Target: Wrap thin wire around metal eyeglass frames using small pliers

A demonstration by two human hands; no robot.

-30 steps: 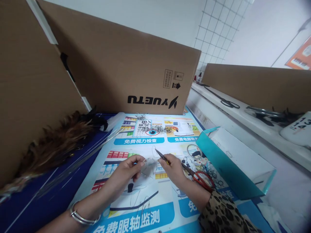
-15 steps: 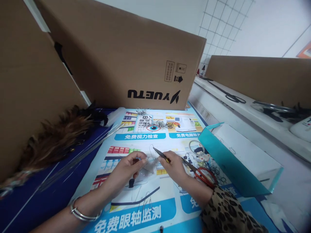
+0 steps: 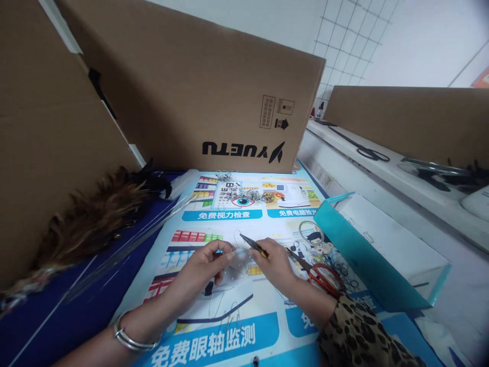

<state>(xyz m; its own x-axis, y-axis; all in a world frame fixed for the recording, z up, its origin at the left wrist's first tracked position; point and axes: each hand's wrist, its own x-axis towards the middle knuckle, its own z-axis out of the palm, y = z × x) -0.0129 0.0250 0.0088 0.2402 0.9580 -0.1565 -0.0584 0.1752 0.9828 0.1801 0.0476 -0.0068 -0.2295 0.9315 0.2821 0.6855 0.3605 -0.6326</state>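
Note:
My left hand [image 3: 208, 261] is closed, thumb and forefinger pinching a thin bent wire [image 3: 237, 235] over the printed sheet. My right hand [image 3: 273, 262] is wrapped round a pair of needle-nose pliers [image 3: 249, 241] with dark jaws and some yellow at the grip. The jaw tips point left and meet the wire near its curved upper end. Between the hands the wire is so fine that its full shape cannot be made out. Several more bent wires [image 3: 232, 317] lie on the sheet below my hands.
Red-handled scissors [image 3: 326, 278] lie beside my right wrist, near a ring [image 3: 311, 232] and loose wire loops. A teal-and-white open box [image 3: 362, 265] stands right. Small wire pieces [image 3: 252, 195] lie farther back. Straight wires [image 3: 153, 225] and brown feathers [image 3: 95, 216] are left; a cardboard panel [image 3: 237, 92] stands behind.
The view has shifted very slightly. Both hands keep their grips, and the wire and pliers stay in nearly the same place.

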